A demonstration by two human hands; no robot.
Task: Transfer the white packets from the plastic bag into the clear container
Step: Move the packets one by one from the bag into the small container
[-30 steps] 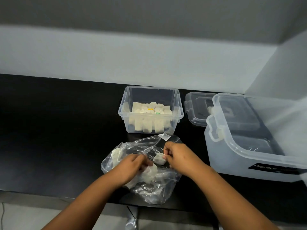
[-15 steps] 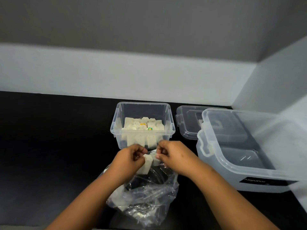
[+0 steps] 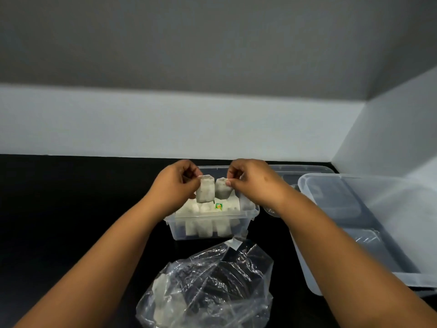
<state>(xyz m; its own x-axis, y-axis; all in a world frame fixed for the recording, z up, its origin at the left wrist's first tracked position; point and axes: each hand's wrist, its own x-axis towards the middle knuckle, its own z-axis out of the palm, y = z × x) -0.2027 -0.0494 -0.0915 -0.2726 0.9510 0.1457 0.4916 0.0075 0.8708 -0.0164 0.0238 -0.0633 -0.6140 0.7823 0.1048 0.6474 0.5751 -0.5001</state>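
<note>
"What is on the right?"
"A big clear tub [image 3: 369, 233] on the black table [image 3: 71, 209]."
"And behind it?"
"A clear lid [image 3: 305, 171], lying flat by the pale wall [image 3: 165, 126]."

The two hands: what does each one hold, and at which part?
Each pinches one white packet by its top edge: left hand the left packet, right hand the right packet.
</note>
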